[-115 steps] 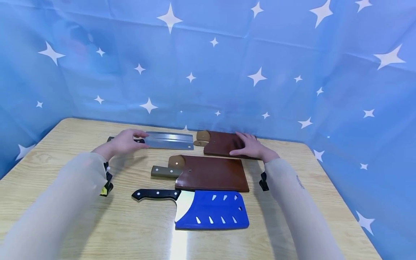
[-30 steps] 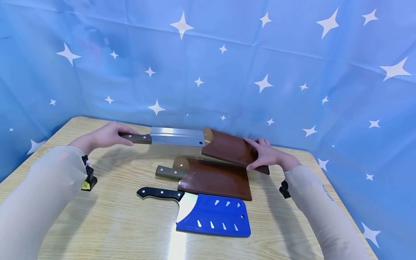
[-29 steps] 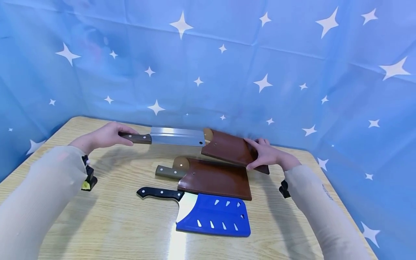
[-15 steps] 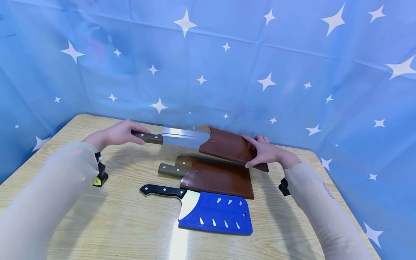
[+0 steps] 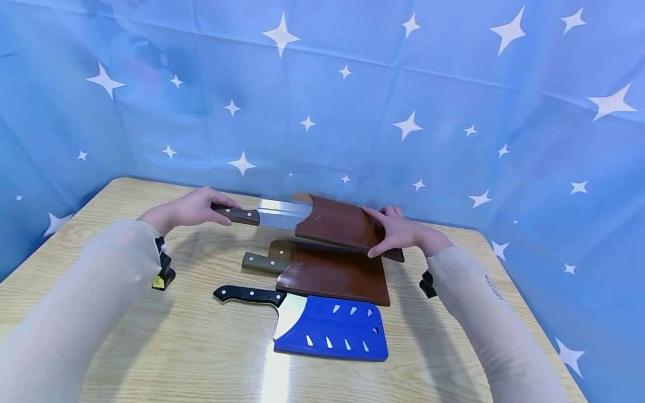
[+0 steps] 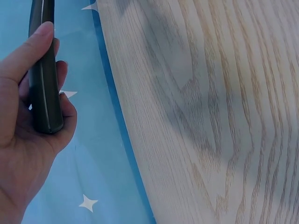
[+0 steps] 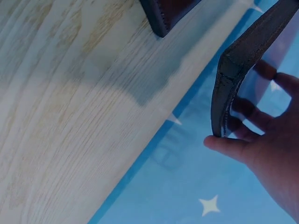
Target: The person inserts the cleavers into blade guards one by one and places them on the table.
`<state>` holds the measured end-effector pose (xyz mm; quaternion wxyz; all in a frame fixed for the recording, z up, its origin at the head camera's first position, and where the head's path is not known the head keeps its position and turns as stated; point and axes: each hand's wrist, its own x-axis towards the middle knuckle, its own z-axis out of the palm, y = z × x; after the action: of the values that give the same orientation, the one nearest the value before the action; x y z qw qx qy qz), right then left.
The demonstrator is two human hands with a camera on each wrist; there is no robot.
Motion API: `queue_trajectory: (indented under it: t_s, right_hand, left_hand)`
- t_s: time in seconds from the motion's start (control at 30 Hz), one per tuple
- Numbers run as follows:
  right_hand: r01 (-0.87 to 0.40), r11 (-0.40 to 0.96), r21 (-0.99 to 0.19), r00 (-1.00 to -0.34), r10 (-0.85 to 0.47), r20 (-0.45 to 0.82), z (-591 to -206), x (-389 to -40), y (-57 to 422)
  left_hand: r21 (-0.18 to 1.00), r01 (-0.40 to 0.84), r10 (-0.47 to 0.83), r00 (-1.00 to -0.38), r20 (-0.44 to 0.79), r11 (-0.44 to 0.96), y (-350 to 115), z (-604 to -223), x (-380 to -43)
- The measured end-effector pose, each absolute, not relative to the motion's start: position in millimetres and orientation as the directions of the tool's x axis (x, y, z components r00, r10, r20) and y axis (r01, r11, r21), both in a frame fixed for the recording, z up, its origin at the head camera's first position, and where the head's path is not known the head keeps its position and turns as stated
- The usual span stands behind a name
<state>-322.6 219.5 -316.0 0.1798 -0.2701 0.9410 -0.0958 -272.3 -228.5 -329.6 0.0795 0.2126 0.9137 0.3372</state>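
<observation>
My left hand (image 5: 201, 207) grips the dark wooden handle of a cleaver (image 5: 284, 212) near the table's back edge; the left wrist view shows fingers and thumb round the handle (image 6: 46, 93). The cleaver's blade runs partly inside a brown leather sheath (image 5: 342, 221), and the rest of the blade is hidden there. My right hand (image 5: 400, 229) holds this sheath by its far right end, thumb on the near edge, fingers on the far one. In the right wrist view the sheath (image 7: 229, 70) is lifted off the table, pinched at its corner.
Just in front lies a second brown sheath (image 5: 335, 274) with an olive-handled cleaver (image 5: 262, 263) in it. Nearer still is a black-handled cleaver (image 5: 249, 295) in a blue blade guard (image 5: 332, 330). A blue star-patterned cloth (image 5: 322, 112) hangs behind the wooden table (image 5: 201, 347).
My left hand picked up the cleaver and moved it right; its blade has slid into the sheath. My right hand lifted and tilted the sheath, most recently shifting slightly left.
</observation>
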Motion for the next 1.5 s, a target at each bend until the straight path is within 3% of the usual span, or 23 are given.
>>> queue_trajectory:
  t_s: [1.5]
  right_hand:
    - [-0.549, 0.803, -0.232, -0.764, -0.594, -0.25, -294, -322, 171]
  left_hand:
    - [0.646, 0.428, 0.512, -0.856, 0.065, 0.632, -166, -323, -291]
